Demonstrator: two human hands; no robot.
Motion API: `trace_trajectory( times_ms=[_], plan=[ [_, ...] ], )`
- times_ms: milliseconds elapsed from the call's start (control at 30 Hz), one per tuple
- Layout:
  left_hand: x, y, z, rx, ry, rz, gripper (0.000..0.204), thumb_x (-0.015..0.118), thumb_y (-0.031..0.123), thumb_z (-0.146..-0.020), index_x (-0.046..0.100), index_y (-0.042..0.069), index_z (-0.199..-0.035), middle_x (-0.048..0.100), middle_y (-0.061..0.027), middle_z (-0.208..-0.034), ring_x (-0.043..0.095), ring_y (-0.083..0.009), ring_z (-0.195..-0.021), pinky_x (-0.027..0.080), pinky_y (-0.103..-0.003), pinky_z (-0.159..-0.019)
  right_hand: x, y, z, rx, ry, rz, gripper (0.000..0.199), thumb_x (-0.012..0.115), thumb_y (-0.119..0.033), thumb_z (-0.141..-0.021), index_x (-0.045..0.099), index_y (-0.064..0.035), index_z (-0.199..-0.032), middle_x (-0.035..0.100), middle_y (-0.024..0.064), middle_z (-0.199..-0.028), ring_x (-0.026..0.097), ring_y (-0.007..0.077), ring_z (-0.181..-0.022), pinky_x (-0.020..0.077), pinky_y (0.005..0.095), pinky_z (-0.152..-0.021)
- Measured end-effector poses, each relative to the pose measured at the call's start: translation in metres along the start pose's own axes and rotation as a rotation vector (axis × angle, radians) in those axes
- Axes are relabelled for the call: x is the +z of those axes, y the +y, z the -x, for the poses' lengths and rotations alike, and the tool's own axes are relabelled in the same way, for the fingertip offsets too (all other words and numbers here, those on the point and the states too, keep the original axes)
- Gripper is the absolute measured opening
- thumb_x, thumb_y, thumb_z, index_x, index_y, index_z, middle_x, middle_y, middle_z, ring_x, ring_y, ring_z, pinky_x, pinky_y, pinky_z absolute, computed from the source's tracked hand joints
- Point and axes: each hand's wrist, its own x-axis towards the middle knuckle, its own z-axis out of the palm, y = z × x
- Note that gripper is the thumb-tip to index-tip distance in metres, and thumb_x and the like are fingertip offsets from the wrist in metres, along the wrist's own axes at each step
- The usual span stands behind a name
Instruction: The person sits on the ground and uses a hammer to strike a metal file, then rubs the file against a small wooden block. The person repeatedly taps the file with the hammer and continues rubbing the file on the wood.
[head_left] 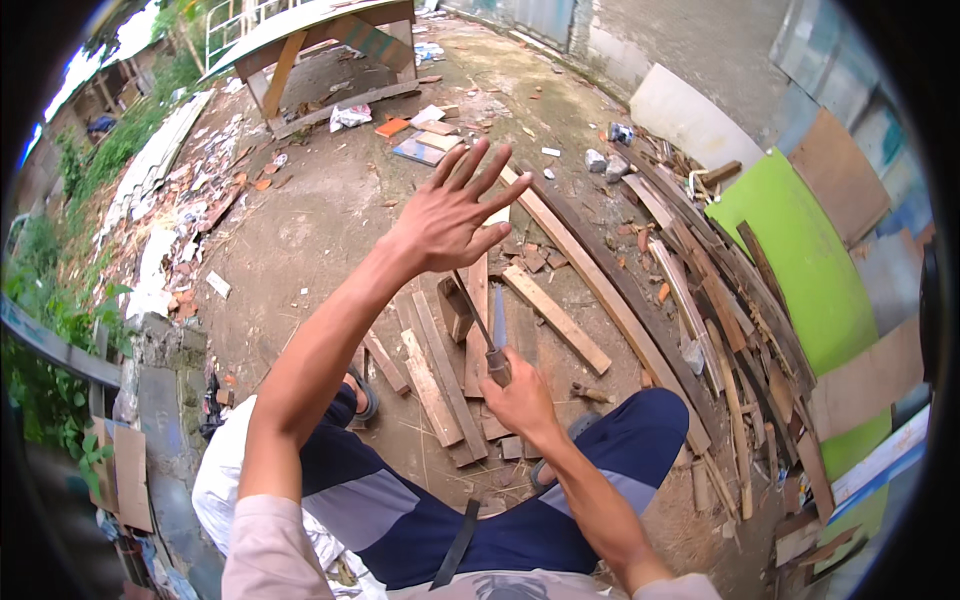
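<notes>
My left hand (450, 220) is raised in front of me with its fingers spread, and nothing is in it. Lower and to the right, my right hand (522, 392) is wrapped round the wooden handle of a tool with a long thin dark blade (476, 318); I cannot tell its exact kind. The blade points up and away, passing beside a short wooden block (455, 308) that stands tilted. Just right of the blade shows a bluish metal strip (499, 318), perhaps a saw blade. Cut planks (432, 390) lie on the ground between my knees, and a shorter plank (557, 320) lies beyond my right hand.
Long beams (610, 290) run along the right, beside a heap of scrap wood (735, 320). A green panel (800, 245) leans behind that heap. At the back stands a wooden table-like frame (320, 60). Rubble (175, 240) and a low concrete wall (165, 430) are at left.
</notes>
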Motion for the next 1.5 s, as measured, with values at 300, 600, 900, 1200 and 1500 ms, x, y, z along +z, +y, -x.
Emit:
trace_trajectory(
  times_ms=[300,600,900,1200,1500],
  plan=[
    [0.0,0.04,-0.004,0.173,-0.438,0.065,0.069,0.016,0.069,-0.102,0.017,0.038,-0.164,-0.001,-0.0042,-0.173,-0.007,-0.0289,-0.159,-0.011,-0.048,-0.127,-0.003,0.01,-0.001,-0.025,-0.03,-0.036,0.032,0.067,-0.015,-0.082,0.066,0.0007,-0.109,0.071,0.0234,-0.084,0.07,0.044,-0.082,0.0541,0.0465,-0.074],
    [-0.058,0.022,0.014,-0.57,0.883,0.281,0.062,0.058,0.036,-0.103,0.038,0.003,-0.152,0.035,-0.0189,-0.16,0.03,-0.0338,-0.15,0.019,-0.048,-0.125,-0.008,0.007,-0.002,0.005,-0.072,-0.01,0.023,0.067,-0.015,-0.082,0.063,0.0004,-0.099,0.061,0.018,-0.069,0.062,0.0334,-0.062,0.0502,0.041,-0.063],
    [0.05,0.173,0.137,-1.548,0.55,1.344,0.079,0.025,0.065,-0.108,0.044,-0.001,-0.148,0.052,-0.0135,-0.143,0.05,-0.0222,-0.127,0.04,-0.04,-0.108,0.009,0.018,0.026,-0.064,-0.097,0.042,0.029,0.073,-0.012,-0.08,0.061,0.0012,-0.104,0.068,0.0259,-0.076,0.07,0.0446,-0.079,0.0552,0.0485,-0.067],
    [0.04,0.172,0.15,-1.331,0.287,0.91,0.076,0.016,0.052,-0.112,0.065,-0.006,-0.111,0.067,-0.0191,-0.099,0.062,-0.0325,-0.095,0.046,-0.04,-0.088,0.017,0.019,0.041,-0.046,-0.126,-0.056,0.036,0.072,-0.01,-0.079,0.062,0.0052,-0.11,0.069,0.0252,-0.079,0.07,0.0446,-0.076,0.0548,0.0472,-0.069],
    [0.02,0.131,0.103,-1.19,0.12,0.474,0.078,0.035,0.058,-0.107,0.043,-0.007,-0.15,0.05,-0.0357,-0.145,0.049,-0.0512,-0.133,0.036,-0.051,-0.112,-0.001,0.016,0.017,0.035,0.008,-0.154,0.019,0.066,-0.009,-0.082,0.062,0.0018,-0.098,0.063,0.0133,-0.07,0.061,0.0227,-0.063,0.0503,0.0367,-0.065]
  ],
)
